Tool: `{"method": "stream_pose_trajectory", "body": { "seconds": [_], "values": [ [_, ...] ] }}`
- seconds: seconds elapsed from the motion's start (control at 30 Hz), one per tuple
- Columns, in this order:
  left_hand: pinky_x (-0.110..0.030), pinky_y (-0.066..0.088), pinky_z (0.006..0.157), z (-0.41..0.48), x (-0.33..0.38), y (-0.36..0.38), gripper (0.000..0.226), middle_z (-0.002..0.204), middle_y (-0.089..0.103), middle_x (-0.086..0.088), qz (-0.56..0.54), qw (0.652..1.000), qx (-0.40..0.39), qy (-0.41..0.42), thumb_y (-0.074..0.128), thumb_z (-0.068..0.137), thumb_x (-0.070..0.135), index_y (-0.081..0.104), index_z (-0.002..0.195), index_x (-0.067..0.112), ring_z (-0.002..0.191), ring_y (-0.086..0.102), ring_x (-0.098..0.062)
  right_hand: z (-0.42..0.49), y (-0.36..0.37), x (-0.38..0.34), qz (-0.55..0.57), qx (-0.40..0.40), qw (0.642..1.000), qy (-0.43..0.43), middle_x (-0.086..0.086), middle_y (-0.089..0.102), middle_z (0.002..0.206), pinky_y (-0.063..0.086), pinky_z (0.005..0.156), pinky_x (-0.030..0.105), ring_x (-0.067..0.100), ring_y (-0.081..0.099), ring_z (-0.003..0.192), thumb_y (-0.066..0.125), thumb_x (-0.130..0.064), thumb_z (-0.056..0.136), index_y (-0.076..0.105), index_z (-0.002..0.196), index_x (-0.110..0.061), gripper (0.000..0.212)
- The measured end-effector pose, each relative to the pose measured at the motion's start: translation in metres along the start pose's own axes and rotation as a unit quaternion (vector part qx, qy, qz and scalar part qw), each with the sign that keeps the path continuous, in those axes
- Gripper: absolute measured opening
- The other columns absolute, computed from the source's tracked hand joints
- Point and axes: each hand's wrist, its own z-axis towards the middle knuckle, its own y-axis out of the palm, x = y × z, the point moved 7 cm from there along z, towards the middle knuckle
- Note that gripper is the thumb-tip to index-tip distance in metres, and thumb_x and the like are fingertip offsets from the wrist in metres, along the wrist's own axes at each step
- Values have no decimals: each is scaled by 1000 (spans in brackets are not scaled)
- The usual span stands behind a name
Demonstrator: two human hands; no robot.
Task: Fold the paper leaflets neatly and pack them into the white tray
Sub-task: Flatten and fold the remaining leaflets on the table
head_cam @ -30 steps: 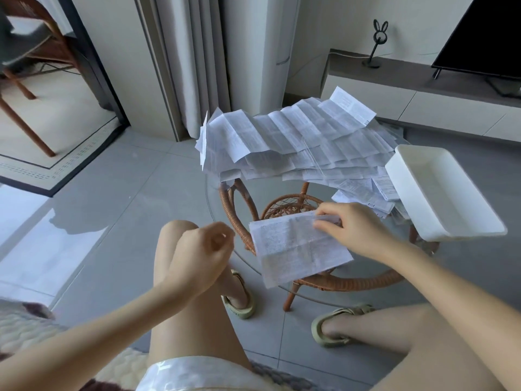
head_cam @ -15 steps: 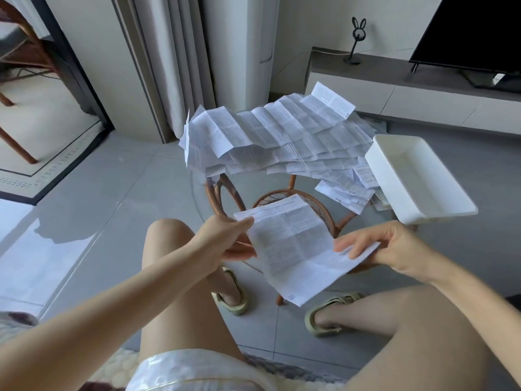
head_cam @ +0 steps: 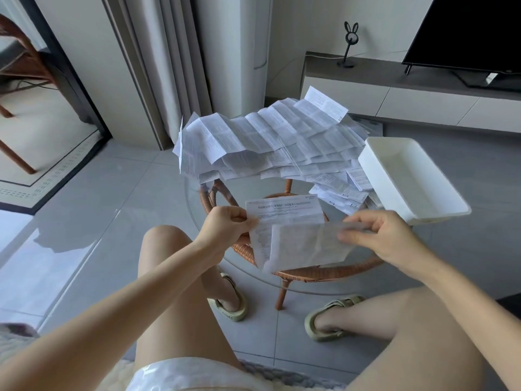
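Left hand (head_cam: 225,224) pinches the left edge of one leaflet (head_cam: 284,213), thumb on top, fingers curled under. Right hand (head_cam: 377,235) pinches the leaflet's right end between thumb and fingers; that end is motion-blurred. The leaflet hangs in the air between my hands, over the near part of the desk (head_cam: 366,277). Its near panel is doubled over toward me, and the far panel shows a printed heading.

The pile of unfolded leaflets (head_cam: 267,142) covers the far half of the glass-topped desk, creased and overlapping, some drooping off the left edge. The white tray (head_cam: 403,170) sits at the desk's right side, its left rim touching the pile's right-hand sheets. My knees flank the desk, sandals on the grey floor tiles.
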Motion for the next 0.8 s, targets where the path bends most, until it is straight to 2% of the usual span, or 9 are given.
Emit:
{"method": "stream_pose_trajectory", "body": {
  "seconds": [0.07,0.13,0.2,0.27,0.33,0.47,0.63,0.73,0.8],
  "values": [
    [-18,56,60,-1,6,2,6,72,73,-1,40,999,-14,27,65,87,0,69,92,1,65,71,-12,14,-1,-3,-42,28,999,-2,-13,70,91,40,80,9,1,60,89,77,-28,66,70,68,-26,7],
    [-15,54,59,-3,11,4,9,65,72,4,72,996,-32,46,64,87,-2,70,86,5,61,70,-10,29,3,-5,-121,24,992,-18,-18,60,116,30,94,13,-1,50,111,78,-25,72,65,69,-25,13],
    [-14,53,58,-4,15,5,18,62,71,4,91,993,-47,59,62,87,-5,69,78,10,60,70,-9,41,8,-6,-174,0,985,-21,-18,50,130,23,100,23,1,41,121,78,-25,75,63,70,-26,16],
    [-16,54,60,-5,18,5,20,65,72,3,102,990,-59,72,62,87,-7,70,80,10,63,71,-12,49,14,-4,-183,-26,983,-9,-19,46,133,21,101,26,0,39,123,76,-25,77,63,71,-24,15],
    [-19,56,63,-5,21,4,21,70,73,2,107,988,-74,80,62,86,-8,70,82,11,68,72,-14,55,19,-2,-179,-42,983,4,-18,52,129,24,101,27,1,43,121,75,-22,80,63,73,-20,14],
    [-25,58,71,-1,19,2,19,81,75,-7,99,987,-93,82,63,87,-6,71,84,11,76,73,-22,58,23,-3,-139,-50,989,14,-12,65,98,35,91,21,1,56,103,72,-18,83,65,77,-16,9],
    [-22,57,67,0,13,3,9,81,74,-6,23,993,-98,58,61,89,-2,68,89,4,74,71,-17,56,17,-3,-118,-4,993,2,-10,62,76,38,74,19,-11,55,72,72,-9,82,63,76,-6,11],
    [-25,58,68,1,9,2,10,87,73,-11,2,997,-69,34,59,92,3,68,95,0,77,72,-18,56,19,0,-150,23,988,-6,15,63,77,39,67,19,6,52,68,72,-7,80,62,75,-1,13],
    [-31,59,72,2,5,-1,14,89,72,-14,2,1000,-22,20,56,94,6,67,100,-1,77,72,-21,58,20,5,-177,36,983,-6,20,63,79,37,63,18,13,49,67,71,-6,79,61,73,1,14]
  ]
}}
